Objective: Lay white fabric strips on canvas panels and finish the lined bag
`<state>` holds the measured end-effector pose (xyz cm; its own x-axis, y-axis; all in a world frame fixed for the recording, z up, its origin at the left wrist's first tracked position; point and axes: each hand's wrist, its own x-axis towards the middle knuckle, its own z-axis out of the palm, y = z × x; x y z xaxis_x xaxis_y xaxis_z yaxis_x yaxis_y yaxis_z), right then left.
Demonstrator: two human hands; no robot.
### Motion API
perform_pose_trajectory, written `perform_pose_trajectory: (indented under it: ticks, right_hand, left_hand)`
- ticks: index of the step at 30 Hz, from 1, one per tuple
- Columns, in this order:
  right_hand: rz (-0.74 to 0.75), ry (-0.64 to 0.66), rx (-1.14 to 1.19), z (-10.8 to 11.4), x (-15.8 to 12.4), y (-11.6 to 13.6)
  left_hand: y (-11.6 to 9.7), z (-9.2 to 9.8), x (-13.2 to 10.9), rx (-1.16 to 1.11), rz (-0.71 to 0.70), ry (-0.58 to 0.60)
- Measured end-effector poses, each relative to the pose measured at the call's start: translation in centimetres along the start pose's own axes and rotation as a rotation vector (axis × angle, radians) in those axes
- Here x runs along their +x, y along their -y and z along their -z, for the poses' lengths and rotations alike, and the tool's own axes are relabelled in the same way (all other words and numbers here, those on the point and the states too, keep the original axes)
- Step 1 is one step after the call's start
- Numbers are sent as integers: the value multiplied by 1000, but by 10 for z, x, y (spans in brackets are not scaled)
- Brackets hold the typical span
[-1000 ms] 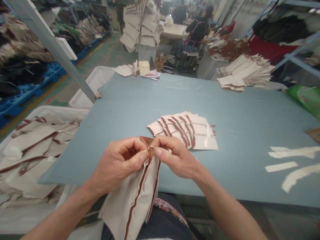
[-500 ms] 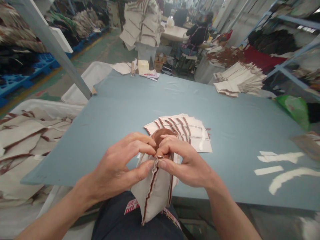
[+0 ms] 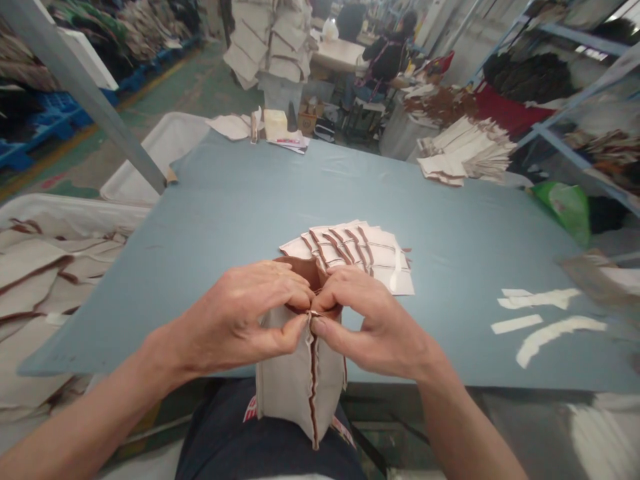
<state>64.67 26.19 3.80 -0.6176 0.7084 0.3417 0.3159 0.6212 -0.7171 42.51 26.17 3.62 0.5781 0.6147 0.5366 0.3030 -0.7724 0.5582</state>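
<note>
A sewn leather piece [image 3: 287, 373], pale outside with brown showing inside its open top, hangs over the table's front edge above my lap. Down its front runs a raised seam with brown edges. My left hand [image 3: 245, 317] pinches the rim just left of that seam, thumb outside and fingers over the brown inner side. My right hand [image 3: 367, 320] pinches the rim just right of it, the two thumb tips close together. Behind the hands, a fanned stack of similar pale pieces [image 3: 385, 263] with brown edges lies on the table, a white strip across it.
White strips [image 3: 540, 300] lie on the blue table [image 3: 240, 193] at right. A pale stack [image 3: 465, 150] stands at the far right corner. Left of the table is a white bin [image 3: 100, 207] full of pieces. A metal post [image 3: 95, 100] rises at the left edge. A person [image 3: 387, 57] sits beyond.
The leather piece has turned so its front seam hangs nearly upright and faces me. Both hands have stayed at the rim, the left now closed on it. The view has shifted slightly.
</note>
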Motion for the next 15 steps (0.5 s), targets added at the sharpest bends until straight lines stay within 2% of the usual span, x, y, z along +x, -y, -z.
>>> perform_pose_trajectory:
  ticks: [9,13,15]
  right_hand:
    - [-28,-6,11,-6,-5,-7]
    - [-95,0,98,-10,-4,-8]
    - [-133,2,173,-12,-3,-8]
  left_hand:
    - [2,-10,-11,157,35,18]
    - [5,-5,-9,274,6,78]
    - [6,0,-5,192,41,121]
